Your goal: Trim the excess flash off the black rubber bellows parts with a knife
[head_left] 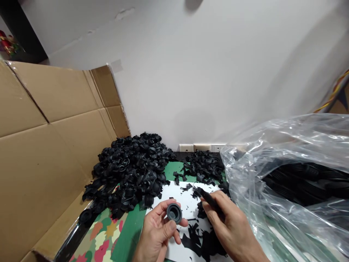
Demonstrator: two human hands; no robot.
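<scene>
One cap (174,213) occupies my left grip (157,228), nearer the desk (70,236)'s left edge than the tool (207,198) my right grip (232,219) holds.

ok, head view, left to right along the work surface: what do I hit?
Cardboard panel → heap of black parts → left hand holding a round black part → right hand gripping a black-handled tool → clear plastic bag.
</scene>
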